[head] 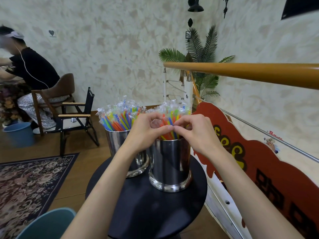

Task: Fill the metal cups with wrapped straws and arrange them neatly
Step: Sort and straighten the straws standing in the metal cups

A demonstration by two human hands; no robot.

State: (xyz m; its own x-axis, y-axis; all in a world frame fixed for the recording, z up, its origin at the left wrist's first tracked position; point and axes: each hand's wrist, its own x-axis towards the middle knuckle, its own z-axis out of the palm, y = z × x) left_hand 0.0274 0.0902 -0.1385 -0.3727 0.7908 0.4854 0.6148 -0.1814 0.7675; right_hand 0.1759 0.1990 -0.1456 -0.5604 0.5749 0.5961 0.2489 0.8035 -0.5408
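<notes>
Head view, cups: I see two metal cups on the round black surface [146, 204], near cup [170, 163] at 1 o'clock, far cup [119, 144] at 11.
Left hand [146, 130]: curled, pinching wrapped straws [170, 116] over the near cup.
Right hand [196, 131]: fingertips pinching the same bundle.
Handling: I judge the straws light, slick in their film, bendable; best gathered mid-length.

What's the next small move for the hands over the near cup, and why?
Probably ease the gathered straws down and inward so they stand together. Both the left hand and right hand pinch straws just above the near metal cup, whose wrapped tops fan out unevenly. The far metal cup already looks full, so tidying this bundle seems the step left.
</notes>
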